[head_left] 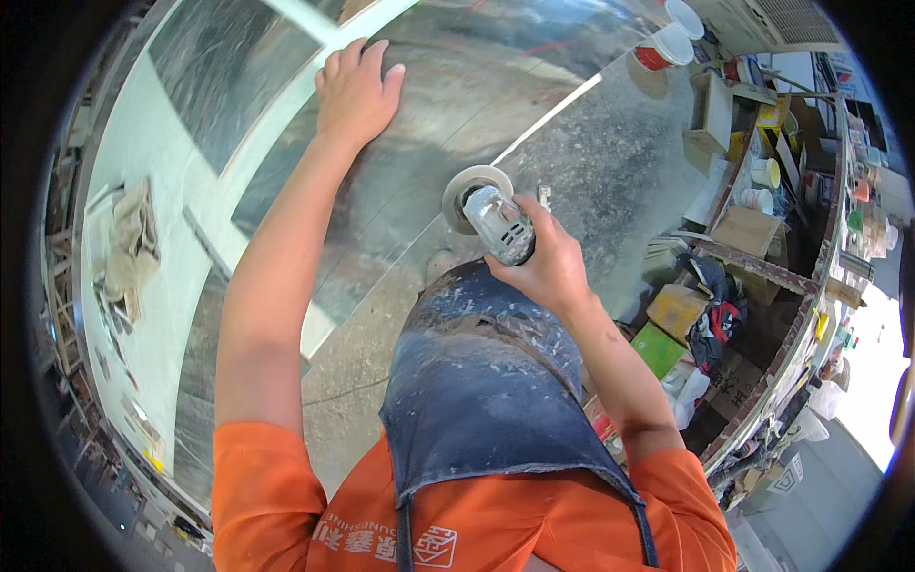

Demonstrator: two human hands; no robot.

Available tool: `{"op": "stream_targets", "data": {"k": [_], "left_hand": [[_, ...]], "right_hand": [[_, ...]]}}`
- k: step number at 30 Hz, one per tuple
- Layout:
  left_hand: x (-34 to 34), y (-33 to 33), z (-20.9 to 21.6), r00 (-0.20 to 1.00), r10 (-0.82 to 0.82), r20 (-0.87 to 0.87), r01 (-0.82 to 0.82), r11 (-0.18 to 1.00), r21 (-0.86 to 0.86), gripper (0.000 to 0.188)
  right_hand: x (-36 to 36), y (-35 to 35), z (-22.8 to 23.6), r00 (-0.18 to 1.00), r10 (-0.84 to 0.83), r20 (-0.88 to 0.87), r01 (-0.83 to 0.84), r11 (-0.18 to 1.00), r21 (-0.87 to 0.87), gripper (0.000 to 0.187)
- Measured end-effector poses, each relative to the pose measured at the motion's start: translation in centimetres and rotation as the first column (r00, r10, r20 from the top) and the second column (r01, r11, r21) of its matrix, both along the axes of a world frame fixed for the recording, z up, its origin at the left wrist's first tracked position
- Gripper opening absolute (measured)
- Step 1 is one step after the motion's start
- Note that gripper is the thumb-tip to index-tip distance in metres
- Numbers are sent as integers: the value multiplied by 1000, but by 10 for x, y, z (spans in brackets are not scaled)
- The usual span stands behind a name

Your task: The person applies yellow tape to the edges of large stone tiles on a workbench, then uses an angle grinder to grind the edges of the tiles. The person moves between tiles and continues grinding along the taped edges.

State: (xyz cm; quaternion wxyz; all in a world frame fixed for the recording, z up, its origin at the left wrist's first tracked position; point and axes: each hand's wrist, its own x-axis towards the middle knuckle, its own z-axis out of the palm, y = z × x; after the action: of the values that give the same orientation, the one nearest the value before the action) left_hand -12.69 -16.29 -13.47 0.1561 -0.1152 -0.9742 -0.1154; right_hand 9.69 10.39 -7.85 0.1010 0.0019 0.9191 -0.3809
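Observation:
My right hand (553,257) is wrapped round the body of a small grey angle grinder (505,227). Its pale round disc (456,198) sits at the near edge of a dark, streaked stone slab (434,114); whether it touches or spins, I cannot tell. Fingers apart, my left hand (357,95) lies flat toward the slab's far side, by a pale strip. The grinder's underside is hidden.
A dusty apron (481,381) hangs close below the grinder. White surfacing at left carries a crumpled beige cloth (132,238) and small tools. White buckets (667,46) stand far right. Cluttered shelving at right holds boxes (745,229), tubs and a green packet (658,348).

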Motion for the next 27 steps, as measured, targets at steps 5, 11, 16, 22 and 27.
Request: {"op": "stream_targets", "data": {"k": [5, 11, 16, 22, 27], "left_hand": [[-52, 60, 0, 1000, 1, 2, -1, 1000, 2, 52], [-105, 122, 1, 999, 42, 31, -43, 999, 19, 50], [-124, 145, 1, 996, 76, 38, -77, 997, 6, 49], [-122, 146, 3, 996, 73, 48, -74, 997, 30, 46], [-117, 148, 5, 996, 69, 50, -71, 997, 43, 44]], "right_hand": [[-48, 56, -4, 997, -64, -41, 63, 998, -32, 82], [-107, 123, -7, 992, -124, -40, 122, 992, -40, 81], [-149, 171, -9, 969, -244, -39, 240, 967, -87, 80], [-153, 197, -7, 977, -204, -68, 197, 975, -100, 82], [-126, 186, -13, 993, 121, 7, -121, 990, -70, 91]]}}
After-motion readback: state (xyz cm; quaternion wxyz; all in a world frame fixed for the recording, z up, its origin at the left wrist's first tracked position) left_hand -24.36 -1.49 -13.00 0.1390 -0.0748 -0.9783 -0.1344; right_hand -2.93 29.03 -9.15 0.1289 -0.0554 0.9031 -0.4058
